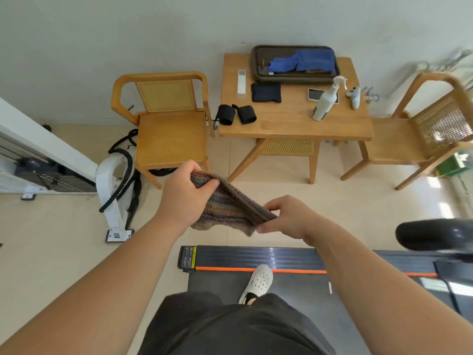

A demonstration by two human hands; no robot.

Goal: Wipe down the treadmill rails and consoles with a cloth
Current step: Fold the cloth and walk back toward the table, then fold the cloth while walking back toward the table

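Grip: left hand pinches the upper end of the cloth between thumb and curled fingers; right hand pinches the lower end. Both are closed on it, and it hangs stretched between them.
Cloth: striped, doubled over, mid-frame, in the air. It touches only my hands.
Treadmill: lower centre to lower right, dark deck with an orange stripe. My white shoe stands on the belt.
Rail: dark rounded bar at the right edge, probably a handrail; well apart from the cloth.
Around: wooden table at upper centre with a spray bottle on it; a chair on either side.
Progress: I judge the cloth is only being readied. No wiping contact shows, so rails and consoles all look left to do. No wiped patches can be told either way.
Hidden: no console in view. The rail is blurred and cut off by the frame edge; my right forearm covers part of the deck.
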